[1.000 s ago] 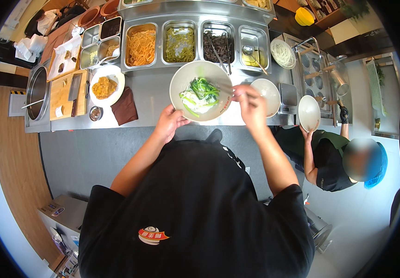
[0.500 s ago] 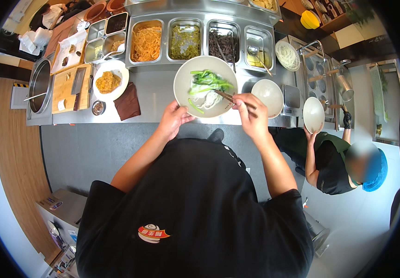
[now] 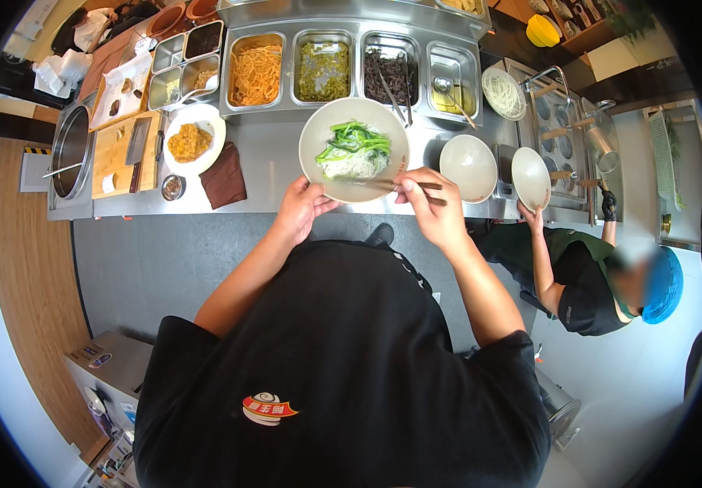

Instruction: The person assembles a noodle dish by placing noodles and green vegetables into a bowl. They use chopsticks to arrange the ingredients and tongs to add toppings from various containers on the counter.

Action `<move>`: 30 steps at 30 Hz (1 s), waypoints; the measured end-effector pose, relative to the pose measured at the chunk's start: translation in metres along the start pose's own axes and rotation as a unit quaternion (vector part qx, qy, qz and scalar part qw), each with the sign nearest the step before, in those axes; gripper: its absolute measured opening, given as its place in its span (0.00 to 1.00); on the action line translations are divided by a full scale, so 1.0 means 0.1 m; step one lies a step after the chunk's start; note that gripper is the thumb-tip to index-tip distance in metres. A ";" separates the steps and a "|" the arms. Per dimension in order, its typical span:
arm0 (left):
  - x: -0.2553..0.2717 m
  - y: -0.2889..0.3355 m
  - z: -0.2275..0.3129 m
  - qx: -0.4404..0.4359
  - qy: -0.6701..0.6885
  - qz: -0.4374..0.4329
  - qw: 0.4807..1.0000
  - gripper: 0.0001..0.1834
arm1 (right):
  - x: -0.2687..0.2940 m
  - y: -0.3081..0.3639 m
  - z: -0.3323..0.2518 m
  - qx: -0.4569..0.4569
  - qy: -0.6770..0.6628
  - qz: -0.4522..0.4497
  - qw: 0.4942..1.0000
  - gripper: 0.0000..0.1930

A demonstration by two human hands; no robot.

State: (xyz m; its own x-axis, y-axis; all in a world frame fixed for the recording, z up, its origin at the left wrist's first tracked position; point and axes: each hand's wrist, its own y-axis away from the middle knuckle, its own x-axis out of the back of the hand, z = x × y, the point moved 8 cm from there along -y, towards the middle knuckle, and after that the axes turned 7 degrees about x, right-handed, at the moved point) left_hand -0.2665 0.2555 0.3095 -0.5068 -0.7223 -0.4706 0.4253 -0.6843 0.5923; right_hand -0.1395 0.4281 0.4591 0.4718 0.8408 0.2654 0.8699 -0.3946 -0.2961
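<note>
A wide pale bowl (image 3: 315, 154) is held over the front edge of the counter. White noodles (image 3: 354, 167) lie in it with green leafy vegetables (image 3: 355, 142) piled on top. My left hand (image 3: 305, 210) grips the bowl's near left rim, thumb on the rim and fingers beneath. In my right hand (image 3: 439, 206) are brown chopsticks (image 3: 429, 193), closed between the fingers. Their tips reach over the near right part of the bowl, close to the noodles; whether they touch the noodles I cannot tell.
Steel pans of orange shreds (image 3: 256, 71), chopped greens (image 3: 322, 69) and dark strips (image 3: 390, 73) line the back. An empty bowl (image 3: 468, 168) stands to the right. There a co-worker holds another bowl (image 3: 531, 179). Left are a plate (image 3: 212, 130), brown cloth (image 3: 222, 180) and knife (image 3: 135, 146).
The vegetables, stirred and spread before, now sit gathered over the noodles. The chopsticks have dropped lower toward the near rim. The co-worker's bowl has moved left and slightly up.
</note>
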 end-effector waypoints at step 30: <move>0.02 -0.03 -0.21 0.048 -0.040 0.008 0.998 0.15 | -0.11 -0.15 0.38 -0.020 0.052 -0.011 0.998 0.07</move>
State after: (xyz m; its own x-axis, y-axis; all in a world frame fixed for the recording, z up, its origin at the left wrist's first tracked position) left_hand -0.2531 0.2536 0.2928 -0.5607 -0.7204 -0.4081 0.3618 -0.6566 0.6618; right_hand -0.1632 0.4389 0.4260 0.4635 0.8068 0.3664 0.8841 -0.3932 -0.2525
